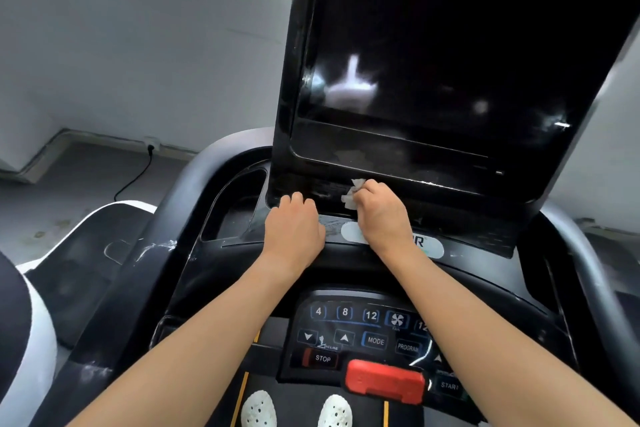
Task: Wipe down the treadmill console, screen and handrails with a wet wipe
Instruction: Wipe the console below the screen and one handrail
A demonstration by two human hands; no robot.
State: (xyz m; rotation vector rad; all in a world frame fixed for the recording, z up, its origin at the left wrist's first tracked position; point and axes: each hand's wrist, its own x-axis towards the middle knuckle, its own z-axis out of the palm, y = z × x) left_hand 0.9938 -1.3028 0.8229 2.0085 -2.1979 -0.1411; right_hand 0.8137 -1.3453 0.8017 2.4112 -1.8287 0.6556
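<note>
The black treadmill console (242, 274) fills the view, with its large dark screen (450, 45) standing upright at the back. My right hand (381, 215) grips a crumpled white wet wipe (351, 194) and presses it against the black strip just under the screen's lower frame. My left hand (294, 225) rests beside it on the console's upper ledge, fingers curled down against the surface, holding nothing. The button panel (363, 329) lies below my forearms. Grey handrails curve at the left (194, 177) and at the right (588, 253).
A red safety key clip (384, 383) sits at the panel's lower edge. A cup recess (235, 204) lies left of the screen base. My white shoes (259, 411) stand on the belt. A black cable (138, 177) runs across the grey floor to a wall socket.
</note>
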